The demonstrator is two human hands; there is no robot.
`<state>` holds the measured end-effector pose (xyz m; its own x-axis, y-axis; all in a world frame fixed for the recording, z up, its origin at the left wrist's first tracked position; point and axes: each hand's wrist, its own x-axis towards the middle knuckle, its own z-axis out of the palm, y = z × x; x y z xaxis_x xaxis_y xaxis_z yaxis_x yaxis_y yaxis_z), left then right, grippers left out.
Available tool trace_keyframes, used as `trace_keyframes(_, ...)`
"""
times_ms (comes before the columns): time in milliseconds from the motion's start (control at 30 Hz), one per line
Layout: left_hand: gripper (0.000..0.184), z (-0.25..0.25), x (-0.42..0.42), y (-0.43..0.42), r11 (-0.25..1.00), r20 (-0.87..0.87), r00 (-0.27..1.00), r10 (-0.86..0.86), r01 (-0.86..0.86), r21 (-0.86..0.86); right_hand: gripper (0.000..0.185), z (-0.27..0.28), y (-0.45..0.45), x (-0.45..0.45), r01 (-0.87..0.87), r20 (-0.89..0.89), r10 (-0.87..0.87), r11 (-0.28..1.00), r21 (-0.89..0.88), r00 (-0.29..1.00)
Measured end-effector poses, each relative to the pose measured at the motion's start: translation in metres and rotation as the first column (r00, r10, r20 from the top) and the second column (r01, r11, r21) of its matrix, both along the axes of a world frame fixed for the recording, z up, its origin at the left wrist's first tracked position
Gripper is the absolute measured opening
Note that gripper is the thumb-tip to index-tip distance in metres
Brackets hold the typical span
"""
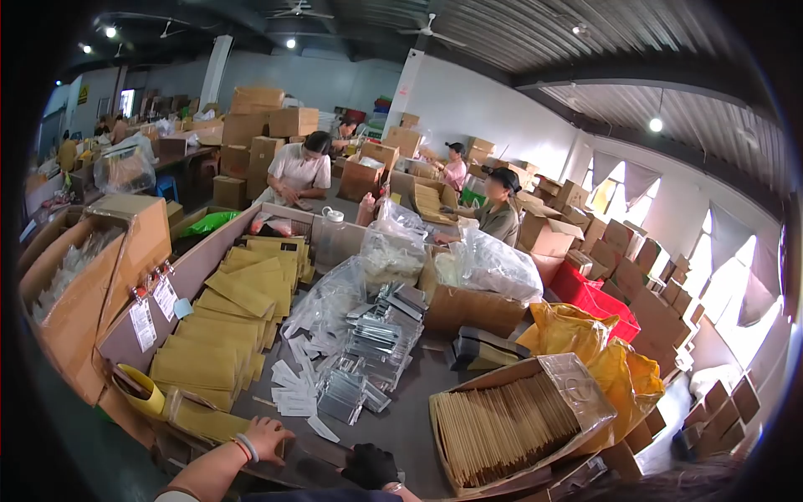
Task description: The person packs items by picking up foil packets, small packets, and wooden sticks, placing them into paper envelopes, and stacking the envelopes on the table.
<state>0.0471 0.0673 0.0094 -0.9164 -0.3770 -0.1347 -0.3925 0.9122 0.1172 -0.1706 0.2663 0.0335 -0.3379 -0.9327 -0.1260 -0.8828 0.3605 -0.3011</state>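
Note:
My left hand [266, 439], bare with bands at the wrist, rests near the table's front edge, fingers somewhat spread, beside a yellow paper envelope [205, 418]. My right hand [370, 465] wears a black glove and lies low over the front edge; its fingers are too dark to make out. Ahead of both hands lie white printed slips [294, 389] and a heap of flat silver-grey packets in clear wrapping [343, 393]. Stacks of yellow envelopes [196, 360] spread along the left side. Right of my gloved hand stands an open carton packed with upright brown envelopes [506, 422].
Clear plastic bags [330, 293] and a white-capped bottle [332, 234] stand farther back. A yellow sack [623, 372] and a red crate [590, 297] are at right. A carton [138, 247] flanks the table's left panel. Several people work across the tables, including one person [499, 213] in a dark cap.

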Motion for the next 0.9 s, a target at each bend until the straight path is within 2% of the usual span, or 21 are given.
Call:
trace_keyframes(33, 0.075, -0.002, -0.001, 0.002, 1.0, -0.001, 1.0, -0.005, 0.005, -0.014, 0.049, -0.001, 0.002, -0.001, -0.007, 0.013, 0.007, 1.0, -0.008, 1.0)
trace_keyframes(100, 0.082, -0.023, -0.005, 0.005, 0.977, -0.27, 0.946, 0.183, -0.143, 0.159, 0.05, 0.0, 0.001, -0.003, -0.008, 0.031, 0.009, 1.0, -0.028, 0.999)
trace_keyframes(133, 0.079, -0.046, -0.006, -0.001, 0.959, -0.371, 0.891, 0.262, -0.196, 0.205, 0.051, 0.0, 0.001, -0.002, -0.005, 0.009, 0.005, 1.0, -0.03, 1.0)
trace_keyframes(167, 0.079, -0.045, -0.005, -0.001, 0.96, -0.36, 0.897, 0.256, -0.193, 0.201, 0.052, -0.001, 0.004, 0.0, -0.001, -0.01, 0.001, 1.0, -0.024, 1.0)
trace_keyframes(233, 0.074, -0.046, -0.005, 0.004, 0.887, -0.393, 0.795, 0.461, -0.415, 0.201, 0.053, 0.0, 0.006, -0.001, -0.023, 0.026, 0.024, 0.999, -0.032, 0.999)
trace_keyframes(367, 0.071, -0.051, 0.0, 0.011, 0.871, -0.472, 0.739, 0.481, -0.462, 0.165, 0.053, -0.003, 0.003, 0.0, -0.058, 0.023, 0.061, 0.994, -0.088, 0.998)
trace_keyframes(433, 0.074, -0.064, 0.003, 0.012, 0.85, -0.572, 0.643, 0.51, -0.479, 0.22, 0.054, 0.005, 0.002, 0.002, -0.067, 0.024, 0.068, 0.997, -0.041, 0.997)
trace_keyframes(467, 0.074, -0.067, 0.002, 0.011, 0.854, -0.58, 0.641, 0.503, -0.473, 0.219, 0.054, 0.011, -0.002, -0.001, -0.073, 0.012, 0.073, 0.997, -0.001, 0.997)
trace_keyframes(533, 0.078, -0.069, 0.005, 0.008, 0.797, -0.474, 0.642, 0.603, -0.508, 0.326, 0.055, 0.006, -0.01, -0.005, -0.059, -0.037, 0.058, 0.997, -0.041, 0.998)
trace_keyframes(900, 0.08, -0.068, 0.012, 0.006, 0.778, -0.518, 0.584, 0.625, -0.411, 0.475, 0.055, 0.006, -0.028, -0.001, -0.184, -0.088, 0.18, 0.982, -0.039, 0.98)
